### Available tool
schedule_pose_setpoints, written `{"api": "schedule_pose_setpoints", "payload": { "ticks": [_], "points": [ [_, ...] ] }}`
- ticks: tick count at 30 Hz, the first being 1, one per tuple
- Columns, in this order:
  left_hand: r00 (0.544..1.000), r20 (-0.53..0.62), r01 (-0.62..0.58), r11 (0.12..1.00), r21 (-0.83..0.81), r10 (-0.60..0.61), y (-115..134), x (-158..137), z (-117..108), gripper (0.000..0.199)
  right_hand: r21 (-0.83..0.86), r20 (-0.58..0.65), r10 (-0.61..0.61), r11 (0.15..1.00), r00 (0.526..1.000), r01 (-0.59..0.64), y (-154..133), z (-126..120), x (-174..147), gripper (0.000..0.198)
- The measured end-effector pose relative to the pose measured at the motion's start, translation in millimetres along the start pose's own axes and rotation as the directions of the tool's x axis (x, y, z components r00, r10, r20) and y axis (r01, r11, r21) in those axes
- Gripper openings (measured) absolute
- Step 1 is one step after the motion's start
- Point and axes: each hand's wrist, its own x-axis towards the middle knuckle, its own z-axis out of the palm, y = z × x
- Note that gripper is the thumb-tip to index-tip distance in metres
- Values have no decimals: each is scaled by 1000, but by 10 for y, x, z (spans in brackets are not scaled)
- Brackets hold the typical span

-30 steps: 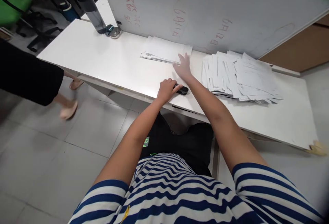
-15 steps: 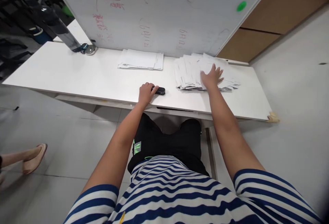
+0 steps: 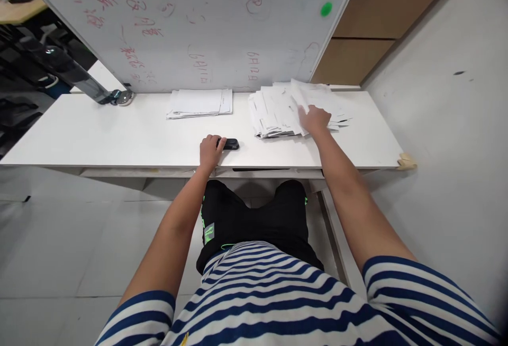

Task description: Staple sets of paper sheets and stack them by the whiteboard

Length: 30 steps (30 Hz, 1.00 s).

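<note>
On the white desk, my left hand (image 3: 210,151) is closed around one end of a black stapler (image 3: 230,144), which lies flat near the front edge. My right hand (image 3: 315,119) is over a spread, uneven pile of papers (image 3: 272,110). Its thumb and fingers pinch a white sheet of paper (image 3: 298,93), whose far part is raised and bent above the pile. The fingertips are partly hidden by that sheet. To the left of the pile lies a neater stack of papers (image 3: 200,102).
A whiteboard (image 3: 222,34) with red writing and a green magnet (image 3: 326,9) stands along the desk's back edge. A dark clear bottle (image 3: 75,73) leans at the back left. A wall (image 3: 440,108) closes the right side, near a taped desk corner (image 3: 407,161).
My right hand was spread flat on the pile; now its fingers have closed on a sheet and lifted it. The view has shifted right. My left hand stays on the stapler.
</note>
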Motion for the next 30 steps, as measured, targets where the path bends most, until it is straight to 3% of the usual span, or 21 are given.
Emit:
{"api": "schedule_pose_setpoints", "payload": {
  "ticks": [6, 12, 16, 22, 26, 30],
  "points": [
    [1000, -5, 3, 1000, 8, -3, 15, -9, -14, 37, 99, -24, 51, 994, 998, -49, 9, -20, 76, 58],
    [1000, -2, -5, 1000, 7, 5, 2, -7, -14, 38, 96, -83, 85, 992, 993, -77, -20, -7, -16, 58],
    [1000, 0, -1, 1000, 20, 1, -6, 3, -9, 36, 137, -117, 93, 988, 989, -77, -49, 53, -69, 69],
    [1000, -18, -1, 1000, 18, 1, 14, -7, -22, 36, 128, -89, -32, 991, 995, 43, -37, 137, -87, 82],
    [1000, -25, -5, 1000, 6, 5, 20, -15, -24, 38, 43, -68, -135, 990, 989, 138, 26, 160, -145, 68],
    [1000, -29, -3, 1000, 6, 3, 32, -19, -26, 39, 111, -54, -166, 979, 985, 171, 83, 141, -200, 57]
  ]
}}
